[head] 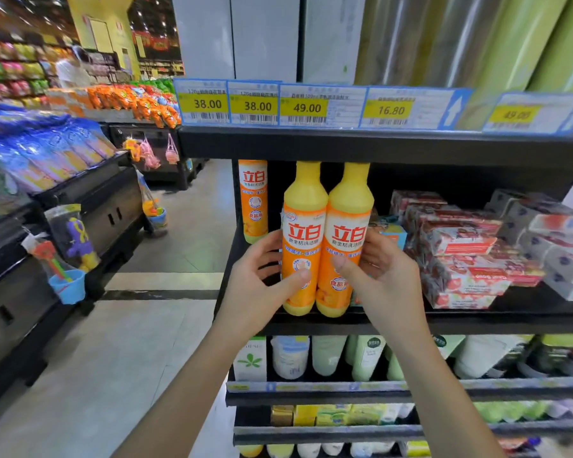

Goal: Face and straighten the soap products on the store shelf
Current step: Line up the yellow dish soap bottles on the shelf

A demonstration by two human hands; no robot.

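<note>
- The shelf (477, 320) you are working on sits under a row of price tags (306, 105). Both bottles stand right at its front edge, so a forward tug could tip one onto the floor.
- The stack of boxed soaps (460, 252) lies just to the right of your right hand and is uneven and partly skewed. A knuckle or wrist swinging outward could knock it further askew.
- The left bottle (303, 226) and right bottle (348, 226) stand upright and touching, with their labels facing you. Twisting one against the other may drag its neighbour round and spoil the facing.
- A third bottle (253, 200) of the same kind shows beyond your left hand, its base hidden. Shoving the front pair sideways could bump it.
- Your left hand (255, 282) wraps the left bottle and your right hand (387, 279) wraps the right one.
- Your fingers curl behind each bottle, grasping it, and each thumb (300, 276) presses on the label. The plastic looks smooth, so an uneven squeeze might let a bottle slip or lean.
</note>
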